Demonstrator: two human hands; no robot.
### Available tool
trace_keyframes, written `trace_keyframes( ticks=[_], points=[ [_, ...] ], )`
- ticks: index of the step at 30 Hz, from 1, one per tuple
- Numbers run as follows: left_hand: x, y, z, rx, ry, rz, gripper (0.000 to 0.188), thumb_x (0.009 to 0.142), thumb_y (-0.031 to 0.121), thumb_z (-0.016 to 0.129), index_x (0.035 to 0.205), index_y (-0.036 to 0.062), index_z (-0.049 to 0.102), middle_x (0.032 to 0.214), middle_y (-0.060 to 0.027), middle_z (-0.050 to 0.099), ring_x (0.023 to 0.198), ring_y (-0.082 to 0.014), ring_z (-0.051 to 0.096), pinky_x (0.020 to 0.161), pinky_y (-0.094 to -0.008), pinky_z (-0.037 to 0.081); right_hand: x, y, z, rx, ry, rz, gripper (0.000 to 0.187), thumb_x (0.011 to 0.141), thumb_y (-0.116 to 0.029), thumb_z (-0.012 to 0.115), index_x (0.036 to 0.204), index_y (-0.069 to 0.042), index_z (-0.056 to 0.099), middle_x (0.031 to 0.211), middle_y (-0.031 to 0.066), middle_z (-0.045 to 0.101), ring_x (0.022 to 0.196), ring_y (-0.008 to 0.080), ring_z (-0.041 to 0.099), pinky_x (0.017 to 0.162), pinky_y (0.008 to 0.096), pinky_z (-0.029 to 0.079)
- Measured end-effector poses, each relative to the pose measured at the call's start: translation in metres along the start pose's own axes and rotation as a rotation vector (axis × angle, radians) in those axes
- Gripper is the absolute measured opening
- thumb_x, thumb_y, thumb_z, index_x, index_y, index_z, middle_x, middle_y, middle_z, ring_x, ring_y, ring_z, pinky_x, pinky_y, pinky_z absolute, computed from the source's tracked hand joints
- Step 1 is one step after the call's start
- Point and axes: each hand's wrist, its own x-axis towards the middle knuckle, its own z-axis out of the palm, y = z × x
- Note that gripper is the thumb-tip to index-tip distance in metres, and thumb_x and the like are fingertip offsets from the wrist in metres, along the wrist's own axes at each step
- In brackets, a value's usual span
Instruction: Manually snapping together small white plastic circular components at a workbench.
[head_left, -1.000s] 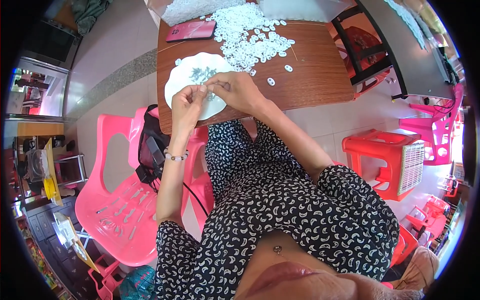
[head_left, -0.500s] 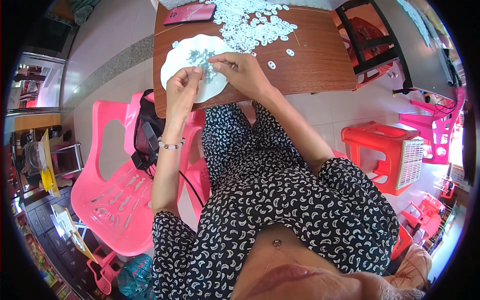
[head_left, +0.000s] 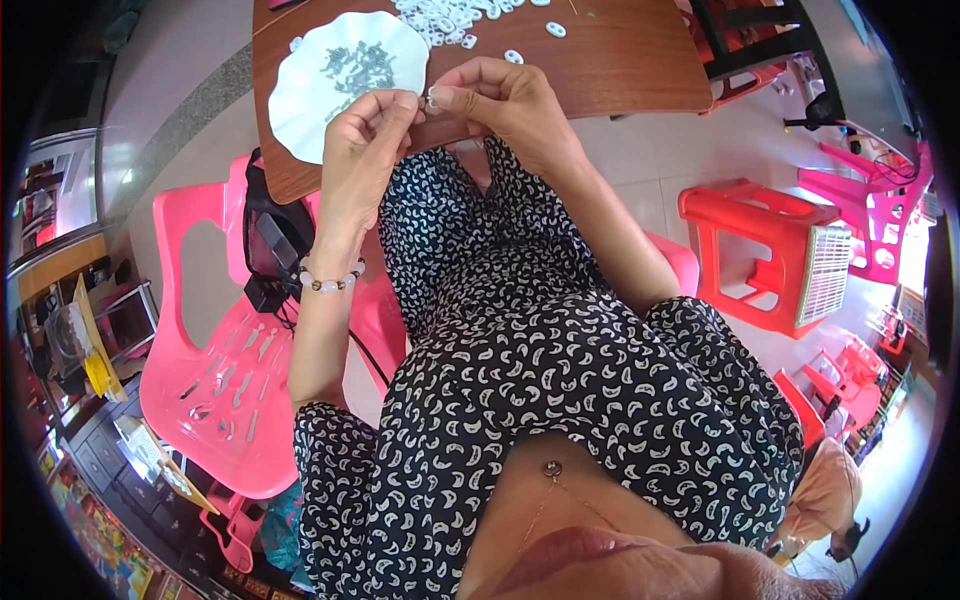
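Note:
At the table's near edge my two hands meet, fingertips almost touching. My right hand (head_left: 520, 108) is closed in a pinch on a small white piece (head_left: 432, 98), its shape mostly covered by the fingers. Beside it, my left hand (head_left: 368, 150) pinches thumb against forefinger; whatever is between them is too small to make out. Left of the hands stands a white plate with a wavy rim (head_left: 288, 112), carrying many tiny grey parts (head_left: 358, 70). Beyond my hands lies a heap of white oval pieces (head_left: 450, 15) with holes, and loose ones (head_left: 513, 57) sit to its right.
The brown wooden table (head_left: 630, 65) ends just under my hands. A pink armchair (head_left: 220, 400) with a black bag (head_left: 275, 230) is at my left. On the right are a red stool (head_left: 745, 260), a black-framed chair (head_left: 765, 45) and a magenta chair (head_left: 880, 205).
Both hands have come from over the plate to its right, nearer the table edge, and closed together. A white piece now shows at my right fingertips. The view has shifted.

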Motion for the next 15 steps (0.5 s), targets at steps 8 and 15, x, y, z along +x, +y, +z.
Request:
trace_keyframes(
  ticks=[8,15],
  points=[
    [-0.001,-0.011,0.010,0.009,-0.032,-0.055,0.022,0.094,0.021,0.063,0.100,0.0006,0.066,0.081,0.0002,0.065,0.062,-0.0027,0.047,0.055,-0.0171,0.036,-0.015,0.009,-0.012,0.033,-0.013,0.016,0.026,0.091,-0.023,0.067,0.100,0.001,0.067,0.086,0.0044,0.070,0.080,0.0066,0.065,0.063,0.0181,0.045],
    [-0.002,-0.014,0.010,0.025,-0.062,-0.060,0.022,0.094,0.023,0.062,0.099,0.0010,0.066,0.080,0.0008,0.064,0.063,-0.0026,0.047,0.056,-0.0170,0.036,-0.019,0.007,-0.016,-0.099,0.043,0.064,0.025,0.089,-0.025,0.069,0.094,0.000,0.069,0.081,0.0005,0.068,0.074,0.0042,0.062,0.061,0.0176,0.044]
  ],
)
